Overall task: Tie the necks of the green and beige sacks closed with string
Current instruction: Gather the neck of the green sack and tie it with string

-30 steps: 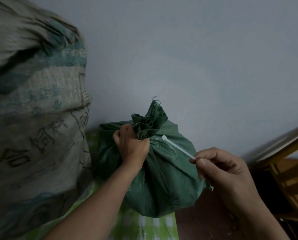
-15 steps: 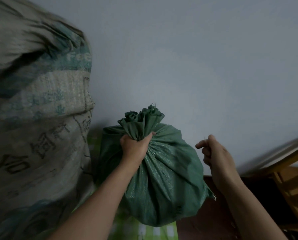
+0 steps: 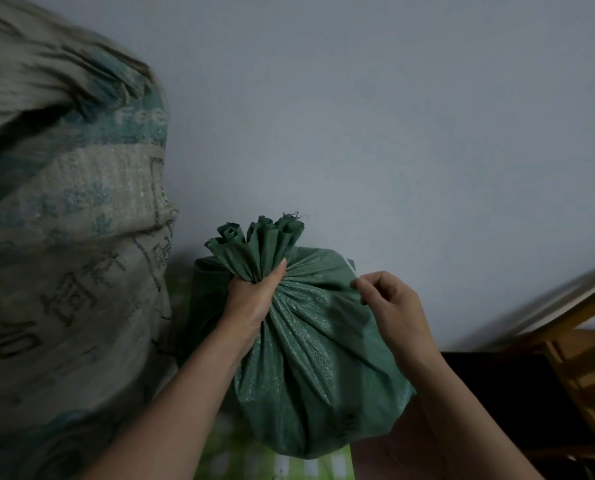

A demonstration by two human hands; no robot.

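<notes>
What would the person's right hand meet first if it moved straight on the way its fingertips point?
Probably the green sack: the right hand points left across its pleated top, towards the neck gripped by the left hand. Depth is unclear.

The left hand (image 3: 254, 301) is fisted round the gathered neck of the dark green woven plastic sack (image 3: 310, 358), with the thumb laid up along the pleats. Its bare forearm rises along the sack's left side. The right hand (image 3: 394, 306) sits at the sack's upper right shoulder, fingers curled, thumb and forefinger tips together against the cloth. Whether they pinch anything cannot be told.
</notes>
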